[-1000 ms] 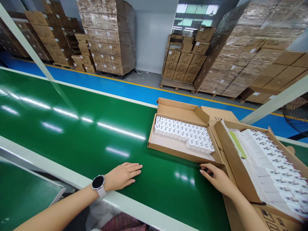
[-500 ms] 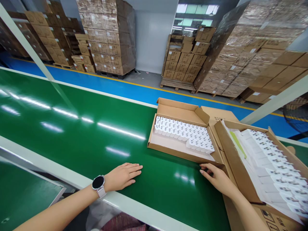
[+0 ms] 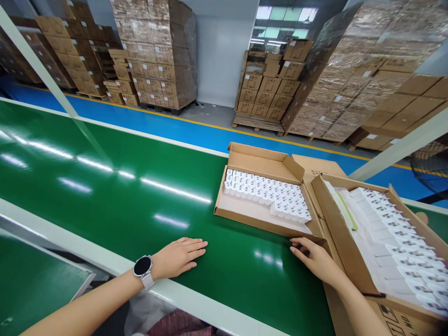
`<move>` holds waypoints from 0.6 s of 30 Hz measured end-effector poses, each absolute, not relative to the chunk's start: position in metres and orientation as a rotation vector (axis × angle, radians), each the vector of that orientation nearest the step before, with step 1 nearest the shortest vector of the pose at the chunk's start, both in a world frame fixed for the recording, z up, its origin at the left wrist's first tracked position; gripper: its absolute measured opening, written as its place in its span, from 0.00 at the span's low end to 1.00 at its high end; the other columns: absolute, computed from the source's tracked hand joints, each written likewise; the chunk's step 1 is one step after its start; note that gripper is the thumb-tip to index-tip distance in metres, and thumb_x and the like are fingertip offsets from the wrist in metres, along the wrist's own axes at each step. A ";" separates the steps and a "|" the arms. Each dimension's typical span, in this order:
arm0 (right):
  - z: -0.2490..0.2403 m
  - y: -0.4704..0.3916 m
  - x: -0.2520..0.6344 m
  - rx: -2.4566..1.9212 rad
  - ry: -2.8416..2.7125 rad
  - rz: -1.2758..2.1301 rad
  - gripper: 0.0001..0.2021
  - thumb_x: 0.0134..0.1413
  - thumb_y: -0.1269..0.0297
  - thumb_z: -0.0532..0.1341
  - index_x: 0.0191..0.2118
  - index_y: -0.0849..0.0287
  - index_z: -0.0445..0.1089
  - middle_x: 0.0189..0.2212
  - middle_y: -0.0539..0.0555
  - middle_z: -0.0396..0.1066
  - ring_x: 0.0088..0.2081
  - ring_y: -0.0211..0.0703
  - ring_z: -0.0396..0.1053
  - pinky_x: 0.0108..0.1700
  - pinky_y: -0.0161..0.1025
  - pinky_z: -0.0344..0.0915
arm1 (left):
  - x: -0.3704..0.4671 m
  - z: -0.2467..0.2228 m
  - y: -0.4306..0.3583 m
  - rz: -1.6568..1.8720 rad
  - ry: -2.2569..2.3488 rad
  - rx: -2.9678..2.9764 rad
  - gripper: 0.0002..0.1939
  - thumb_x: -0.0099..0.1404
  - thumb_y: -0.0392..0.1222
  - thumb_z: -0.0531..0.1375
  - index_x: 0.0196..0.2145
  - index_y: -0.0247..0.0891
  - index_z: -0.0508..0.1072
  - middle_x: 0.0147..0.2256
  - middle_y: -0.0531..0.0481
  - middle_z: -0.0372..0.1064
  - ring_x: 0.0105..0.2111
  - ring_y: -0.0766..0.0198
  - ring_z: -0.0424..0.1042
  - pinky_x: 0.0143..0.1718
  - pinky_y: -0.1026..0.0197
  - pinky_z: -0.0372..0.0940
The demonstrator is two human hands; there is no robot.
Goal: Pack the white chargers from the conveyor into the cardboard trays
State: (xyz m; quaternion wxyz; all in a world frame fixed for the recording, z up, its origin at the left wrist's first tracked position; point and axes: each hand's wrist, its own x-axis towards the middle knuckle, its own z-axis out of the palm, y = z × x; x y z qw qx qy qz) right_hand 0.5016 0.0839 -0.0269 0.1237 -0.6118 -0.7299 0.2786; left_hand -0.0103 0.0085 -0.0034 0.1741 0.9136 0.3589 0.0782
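Note:
My left hand (image 3: 180, 256) lies flat on the green belt (image 3: 140, 224), palm down with its fingers stretched out, and holds nothing. A watch is on that wrist. My right hand (image 3: 311, 256) is at the near right corner of an open cardboard box (image 3: 255, 223), its fingers curled with gaps between them and nothing visible in them. Inside that box, rows of small white items (image 3: 266, 189) fill the far part, and a bare strip shows along the near side. To the right, a larger open carton (image 3: 353, 252) holds more white pieces (image 3: 402, 233) and a yellow-green strip (image 3: 348, 212).
The belt's white near rail (image 3: 196, 303) runs below my hands. A white post (image 3: 402, 140) slants up at the right and another (image 3: 38, 60) at the left. Beyond the belt, wrapped stacks of cartons (image 3: 157, 60) stand on pallets past a blue floor strip (image 3: 140, 123).

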 end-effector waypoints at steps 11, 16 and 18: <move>-0.031 0.086 0.504 -1.768 -2.123 0.815 0.19 0.60 0.46 0.59 0.48 0.51 0.76 0.49 0.57 0.80 0.41 0.54 0.79 0.41 0.48 0.76 | -0.010 -0.003 0.008 0.223 1.007 2.572 0.21 0.76 0.42 0.54 0.64 0.45 0.70 0.69 0.49 0.60 0.68 0.53 0.62 0.66 0.53 0.62; -0.032 0.086 0.505 -1.763 -2.124 0.807 0.18 0.60 0.47 0.59 0.47 0.51 0.77 0.49 0.56 0.80 0.41 0.53 0.79 0.41 0.47 0.76 | -0.009 -0.002 0.008 0.211 1.002 2.579 0.21 0.75 0.41 0.55 0.63 0.44 0.70 0.69 0.48 0.60 0.68 0.53 0.62 0.65 0.52 0.62; -0.032 0.087 0.505 -1.763 -2.127 0.808 0.18 0.60 0.47 0.59 0.47 0.51 0.77 0.49 0.56 0.80 0.41 0.53 0.79 0.41 0.47 0.76 | -0.009 -0.002 0.008 0.212 1.002 2.578 0.21 0.75 0.41 0.55 0.63 0.44 0.70 0.69 0.48 0.60 0.68 0.53 0.62 0.65 0.52 0.62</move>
